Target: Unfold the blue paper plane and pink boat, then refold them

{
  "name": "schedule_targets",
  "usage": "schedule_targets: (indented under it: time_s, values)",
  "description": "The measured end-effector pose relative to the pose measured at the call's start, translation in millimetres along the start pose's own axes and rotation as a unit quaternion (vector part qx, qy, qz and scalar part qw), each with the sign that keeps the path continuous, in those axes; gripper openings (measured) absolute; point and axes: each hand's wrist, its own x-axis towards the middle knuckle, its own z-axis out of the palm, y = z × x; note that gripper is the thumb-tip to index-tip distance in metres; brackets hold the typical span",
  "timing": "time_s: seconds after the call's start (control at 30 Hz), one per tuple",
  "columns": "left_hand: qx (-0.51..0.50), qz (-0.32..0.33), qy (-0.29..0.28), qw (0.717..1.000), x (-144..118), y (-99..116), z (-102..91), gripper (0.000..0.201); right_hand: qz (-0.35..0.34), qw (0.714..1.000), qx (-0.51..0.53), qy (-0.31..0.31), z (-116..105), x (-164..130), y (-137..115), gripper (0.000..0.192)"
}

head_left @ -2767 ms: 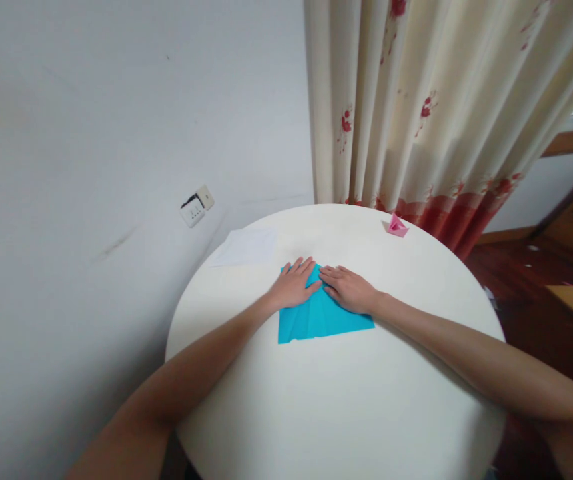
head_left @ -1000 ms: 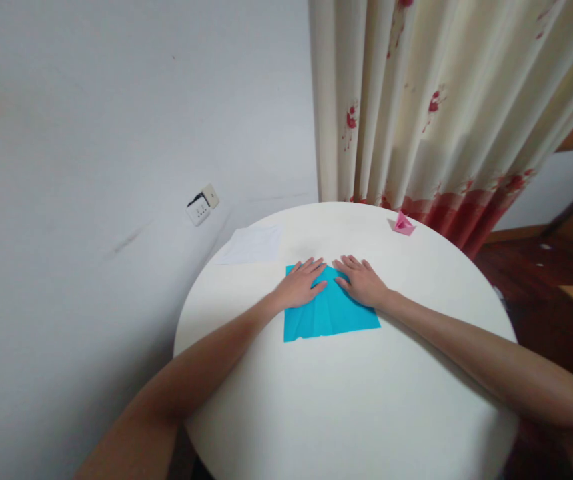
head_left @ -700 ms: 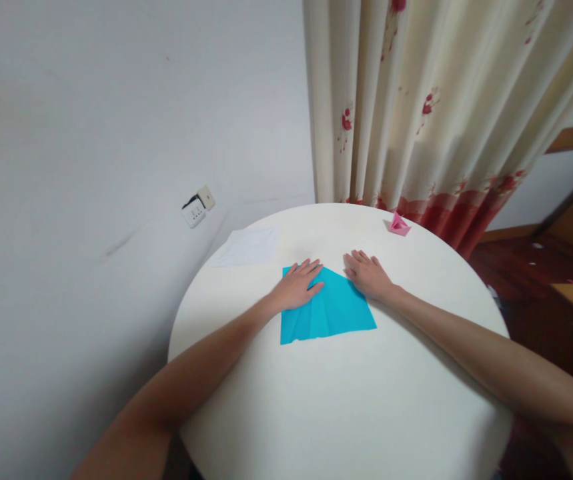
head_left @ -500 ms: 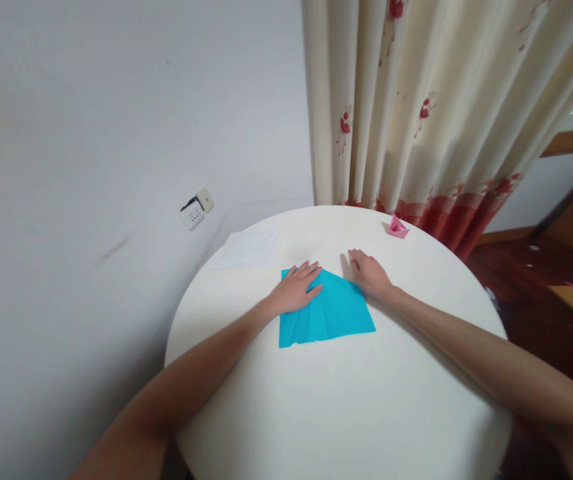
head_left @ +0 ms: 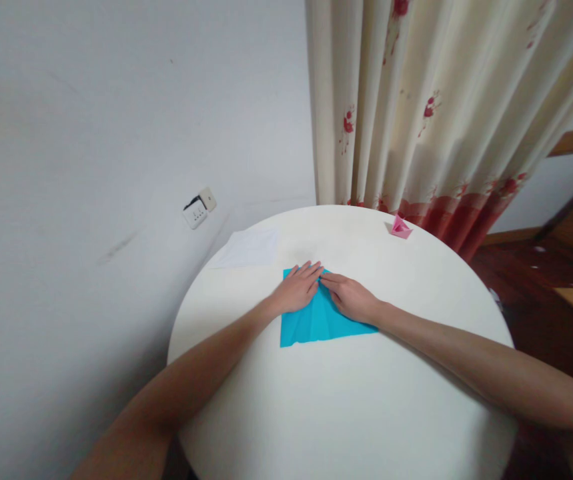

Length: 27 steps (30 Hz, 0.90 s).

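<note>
A sheet of bright blue paper with faint crease lines lies flat on the white round table. My left hand rests palm down on its upper left part, fingers stretched out and slightly apart. My right hand lies over the right part of the sheet, index finger pointing left and touching down beside my left fingertips. Its other fingers are curled in, with nothing seen between them. Both hands cover the sheet's top edge in part, and the right hand hides most of its right side.
A white sheet of paper lies at the table's back left. A small folded pink paper piece stands near the back right edge. Behind are a wall with a socket and a patterned curtain.
My right hand has moved left from the sheet's right corner onto the paper, close to my left fingertips. My left hand and the blue paper have stayed in place.
</note>
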Motion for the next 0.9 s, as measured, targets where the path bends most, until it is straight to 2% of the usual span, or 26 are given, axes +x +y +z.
schedule_targets:
  time_s: [0.17,0.4,0.67,0.9]
  values:
    - [0.002,0.002,0.003,1.0,1.0,-1.5,2.2,0.054,-0.002,0.999,-0.048,-0.022,1.2,-1.7,11.8,0.04]
    - [0.0,-0.019,0.002,1.0,1.6,0.1,1.3,0.056,-0.017,0.998,-0.039,-0.036,-5.2,-2.6,16.6,0.044]
    - [-0.004,-0.026,0.006,1.0,-0.1,-0.7,1.7,0.055,-0.082,0.994,-0.006,-0.075,-16.2,-1.2,16.1,0.044]
    - [-0.006,-0.021,0.008,1.0,-0.8,-1.1,2.1,0.056,-0.051,0.995,0.004,-0.081,-18.2,-0.1,15.0,0.038]
